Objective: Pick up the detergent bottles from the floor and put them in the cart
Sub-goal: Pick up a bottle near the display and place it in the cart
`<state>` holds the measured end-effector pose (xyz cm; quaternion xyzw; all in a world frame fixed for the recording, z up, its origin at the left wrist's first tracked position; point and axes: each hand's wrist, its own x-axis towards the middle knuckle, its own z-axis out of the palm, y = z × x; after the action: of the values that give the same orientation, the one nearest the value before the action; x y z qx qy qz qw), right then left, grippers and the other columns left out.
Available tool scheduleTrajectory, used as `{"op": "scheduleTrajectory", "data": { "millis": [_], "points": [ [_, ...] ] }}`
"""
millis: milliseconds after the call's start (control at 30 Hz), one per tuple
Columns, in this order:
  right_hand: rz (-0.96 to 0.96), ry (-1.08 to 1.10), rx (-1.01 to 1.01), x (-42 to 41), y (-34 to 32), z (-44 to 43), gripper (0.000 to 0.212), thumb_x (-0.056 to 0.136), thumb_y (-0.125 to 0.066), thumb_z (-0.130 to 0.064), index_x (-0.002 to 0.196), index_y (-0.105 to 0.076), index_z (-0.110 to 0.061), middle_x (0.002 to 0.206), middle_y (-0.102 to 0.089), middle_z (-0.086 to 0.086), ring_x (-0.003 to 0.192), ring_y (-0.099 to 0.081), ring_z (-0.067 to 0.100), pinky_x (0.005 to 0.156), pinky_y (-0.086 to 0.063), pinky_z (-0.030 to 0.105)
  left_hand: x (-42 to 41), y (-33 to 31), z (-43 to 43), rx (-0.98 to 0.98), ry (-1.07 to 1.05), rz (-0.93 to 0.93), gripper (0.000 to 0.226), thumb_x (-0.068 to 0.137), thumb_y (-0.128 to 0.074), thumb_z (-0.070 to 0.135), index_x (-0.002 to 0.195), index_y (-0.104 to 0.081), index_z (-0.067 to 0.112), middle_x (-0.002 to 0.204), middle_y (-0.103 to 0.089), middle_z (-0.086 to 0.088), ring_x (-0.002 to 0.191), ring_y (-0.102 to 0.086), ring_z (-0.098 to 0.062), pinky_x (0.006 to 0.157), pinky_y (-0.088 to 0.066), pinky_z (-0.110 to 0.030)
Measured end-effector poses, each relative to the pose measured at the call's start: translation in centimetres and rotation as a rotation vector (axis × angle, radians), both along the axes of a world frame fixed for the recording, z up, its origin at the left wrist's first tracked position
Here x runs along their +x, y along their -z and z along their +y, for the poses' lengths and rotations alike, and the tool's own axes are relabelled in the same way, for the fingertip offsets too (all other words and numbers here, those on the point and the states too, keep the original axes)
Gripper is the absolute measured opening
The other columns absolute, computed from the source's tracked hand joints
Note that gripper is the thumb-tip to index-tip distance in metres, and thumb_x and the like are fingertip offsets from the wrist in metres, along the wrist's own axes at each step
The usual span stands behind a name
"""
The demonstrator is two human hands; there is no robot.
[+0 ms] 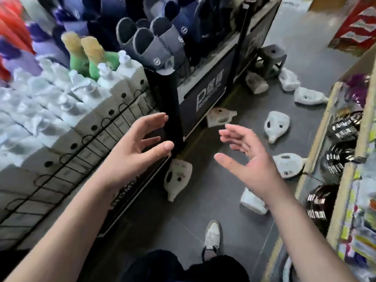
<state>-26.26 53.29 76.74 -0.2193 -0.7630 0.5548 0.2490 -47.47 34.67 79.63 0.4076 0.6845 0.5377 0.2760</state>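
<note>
Hands reach forward, left hand [134,147] and right hand [250,157] both spread and holding nothing, above white detergent bottles [177,176] scattered across the floor [183,216].

You've got white "PROMOTION" w/ Chinese chars on the black panel [203,102] mid-scene, partial "ROMO" on the near-left panel [130,192], slipper logos [156,61] + labels on floor bottles [177,176] too blurry to read
</note>
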Motion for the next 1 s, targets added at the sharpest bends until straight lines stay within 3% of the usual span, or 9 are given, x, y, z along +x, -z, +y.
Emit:
{"op": "scheduleTrajectory", "data": {
  "millis": [200, 367, 433, 533, 633, 767, 867, 1000],
  "points": [
    [-0.147, -0.171, -0.047, -8.3, 5.0, 5.1, 0.065, 0.084, -0.084, -0.036, 0.141, -0.054, -0.033, 0.134, -0.066, -0.015, 0.129, -0.062, 0.01, 0.114, -0.047, 0.04, -3.5, 6.5, 1.9, -0.042, -0.237, -0.16, 0.063, 0.083, -0.075, 0.043, 0.139, -0.055, 0.023, 0.145, -0.061, 0.007, 0.139, -0.053, -0.008, 0.107, -0.049, -0.023],
    [-0.231, -0.194, -0.065, -13.4, 13.6, 7.8, 0.064, 0.085, -0.083, -0.034, 0.142, -0.053, -0.033, 0.133, -0.066, -0.016, 0.128, -0.062, 0.008, 0.112, -0.047, 0.036, -6.2, 16.8, 4.4, -0.073, -0.379, -0.283, 0.061, 0.087, -0.076, 0.034, 0.141, -0.054, 0.016, 0.143, -0.062, 0.003, 0.136, -0.055, -0.006, 0.1, -0.048, -0.014],
    [-0.249, -0.187, -0.082, -15.2, 18.7, 8.8, 0.064, 0.086, -0.084, -0.034, 0.142, -0.053, -0.031, 0.133, -0.066, -0.015, 0.128, -0.062, 0.008, 0.112, -0.048, 0.036, -7.4, 22.7, 5.3, -0.098, -0.442, -0.322, 0.059, 0.086, -0.076, 0.034, 0.14, -0.056, 0.02, 0.142, -0.063, 0.006, 0.135, -0.056, -0.005, 0.105, -0.049, -0.019],
    [-0.293, -0.217, -0.087, -17.8, 27.7, 9.9, 0.065, 0.086, -0.083, -0.038, 0.142, -0.052, -0.031, 0.133, -0.066, -0.014, 0.127, -0.063, 0.007, 0.112, -0.049, 0.039, -8.5, 32.5, 5.9, -0.157, -0.556, -0.353, 0.067, 0.078, -0.077, 0.053, 0.138, -0.058, 0.029, 0.141, -0.063, 0.012, 0.133, -0.057, 0.0, 0.112, -0.046, -0.027],
    [-0.39, -0.27, -0.066, -20.5, 37.6, 10.6, 0.065, 0.085, -0.084, -0.039, 0.142, -0.052, -0.033, 0.131, -0.066, -0.014, 0.124, -0.063, 0.002, 0.111, -0.049, 0.036, -8.0, 43.2, 6.0, -0.282, -0.706, -0.383, 0.082, 0.074, -0.078, 0.068, 0.145, -0.052, 0.034, 0.146, -0.058, 0.017, 0.135, -0.053, 0.001, 0.112, -0.04, -0.025],
    [-0.521, -0.376, 0.033, -24.4, 50.3, 11.2, 0.069, 0.083, -0.084, -0.045, 0.142, -0.051, -0.031, 0.128, -0.064, -0.016, 0.121, -0.062, 0.002, 0.111, -0.049, 0.035, -6.9, 57.6, 6.4, -0.429, -0.822, -0.464, 0.081, 0.084, -0.08, 0.049, 0.153, -0.044, 0.028, 0.152, -0.05, 0.009, 0.131, -0.046, 0.001, 0.091, -0.034, -0.006],
    [-0.614, -0.42, 0.123, -27.4, 58.7, 11.1, 0.082, 0.081, -0.085, -0.049, 0.149, -0.045, -0.025, 0.136, -0.061, -0.009, 0.123, -0.061, 0.01, 0.11, -0.049, 0.033, -6.4, 67.2, 6.6, -0.488, -0.902, -0.572, 0.09, 0.082, -0.083, 0.045, 0.156, -0.036, 0.025, 0.154, -0.048, 0.006, 0.123, -0.044, 0.001, 0.095, -0.037, -0.016],
    [-0.694, -0.413, 0.174, -30.7, 69.1, 10.8, 0.086, 0.079, -0.087, -0.048, 0.15, -0.044, -0.027, 0.141, -0.058, -0.005, 0.127, -0.058, 0.013, 0.108, -0.049, 0.034, -6.2, 77.3, 6.5, -0.561, -1.039, -0.674, 0.094, 0.078, -0.084, 0.052, 0.154, -0.036, 0.02, 0.152, -0.048, -0.003, 0.132, -0.053, -0.019, 0.096, -0.042, -0.024]
  ]
}}
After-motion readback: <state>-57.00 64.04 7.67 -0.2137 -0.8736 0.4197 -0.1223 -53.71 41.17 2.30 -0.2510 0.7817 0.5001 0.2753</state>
